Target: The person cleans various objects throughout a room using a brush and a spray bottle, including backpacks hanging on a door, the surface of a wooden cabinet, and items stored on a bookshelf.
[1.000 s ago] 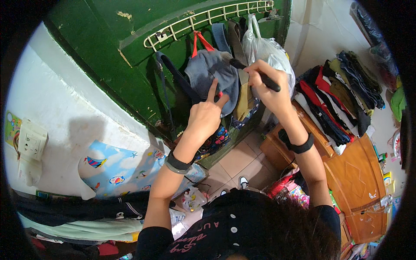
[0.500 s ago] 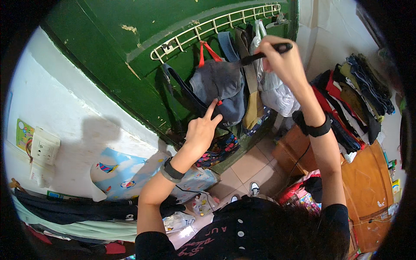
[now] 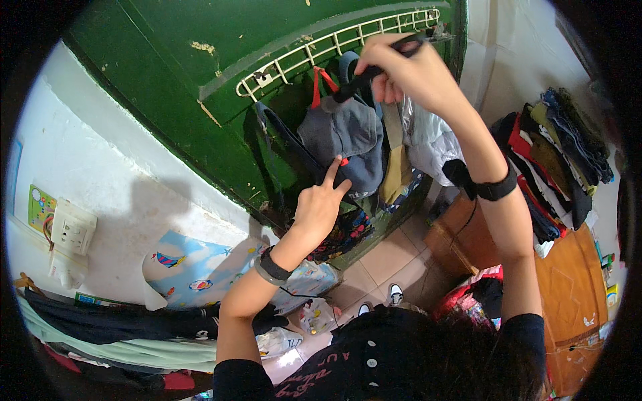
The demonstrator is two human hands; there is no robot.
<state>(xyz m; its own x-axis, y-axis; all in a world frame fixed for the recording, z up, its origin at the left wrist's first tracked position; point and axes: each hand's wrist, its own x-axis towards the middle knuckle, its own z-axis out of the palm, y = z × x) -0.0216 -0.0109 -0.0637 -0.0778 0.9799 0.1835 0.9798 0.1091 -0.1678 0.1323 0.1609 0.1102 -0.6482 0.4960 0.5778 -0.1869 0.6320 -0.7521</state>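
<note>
A blue-grey denim-like bag (image 3: 364, 167) hangs on the green door, its flap facing me. My left hand (image 3: 319, 206) reaches to the bag's lower front, index finger stretched out and thumb apart. That fingertip rests at a small red tab (image 3: 345, 162) on the flap's edge, and the hand holds nothing. Above the bag, my right hand (image 3: 408, 73) is closed around the black handle of a brush (image 3: 361, 83). The brush slants down to the left. Its greyish tip, blurred by motion, is at the top of the flap near the bag's red strap (image 3: 319, 87).
A cream wire hook rack (image 3: 321, 47) runs across the green door (image 3: 167, 80). White plastic bags (image 3: 435, 144) hang right of the bag. Folded clothes (image 3: 568, 134) are stacked on an orange-brown wooden cabinet (image 3: 562, 294) at right. Garments (image 3: 120, 327) lie at lower left.
My right hand has moved left with the brush, bringing its tip from the flap's upper right toward the red strap. My left fingertip stays at the red tab. The view has shifted slightly.
</note>
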